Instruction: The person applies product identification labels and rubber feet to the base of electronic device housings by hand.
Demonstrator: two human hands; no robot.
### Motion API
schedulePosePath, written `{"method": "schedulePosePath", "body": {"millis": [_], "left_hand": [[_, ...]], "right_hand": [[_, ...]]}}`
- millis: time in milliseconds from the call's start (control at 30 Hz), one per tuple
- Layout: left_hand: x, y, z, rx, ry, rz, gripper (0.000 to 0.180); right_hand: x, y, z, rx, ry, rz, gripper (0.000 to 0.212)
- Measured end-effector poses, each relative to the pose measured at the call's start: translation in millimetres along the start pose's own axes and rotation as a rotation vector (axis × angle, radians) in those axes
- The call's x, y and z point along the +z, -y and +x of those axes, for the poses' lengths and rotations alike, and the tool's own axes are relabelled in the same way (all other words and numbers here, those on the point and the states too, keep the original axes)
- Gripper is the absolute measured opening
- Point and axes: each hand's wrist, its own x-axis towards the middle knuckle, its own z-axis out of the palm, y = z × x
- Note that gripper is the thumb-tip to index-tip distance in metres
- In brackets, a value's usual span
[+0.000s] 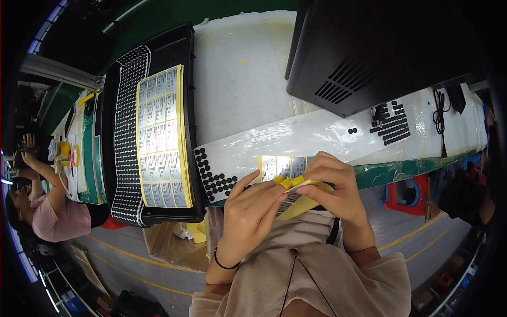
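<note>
Ideally, the left hand (245, 216) and right hand (339, 185), fingers pinching the yellow-backed label sheet (300, 207) along its far edge, should avoid creasing it.

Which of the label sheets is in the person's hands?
The tilted sheet with yellow showing, pinched by the left hand and right hand; the flat sheet beyond lies on the table, and the label stack sits in the black tray.

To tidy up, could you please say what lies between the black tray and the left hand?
Black discs on white sheeting lie between tray and left hand in the head view.
</note>
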Motion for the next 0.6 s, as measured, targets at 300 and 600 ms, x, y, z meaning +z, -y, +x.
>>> {"method": "schedulePosePath", "body": {"millis": [300,600], "left_hand": [[-5.8,4.0,-6.2,-0.148,-0.005,-0.126,0.016],[-3.4,8.7,-6.1,-0.185,0.050,-0.219,0.012]], "right_hand": [[9.1,-2.4,-4.5,0.066,-0.211,0.171,0.011],[7.9,-6.2,-5.1,0.098,-0.204,0.183,0.010]]}}
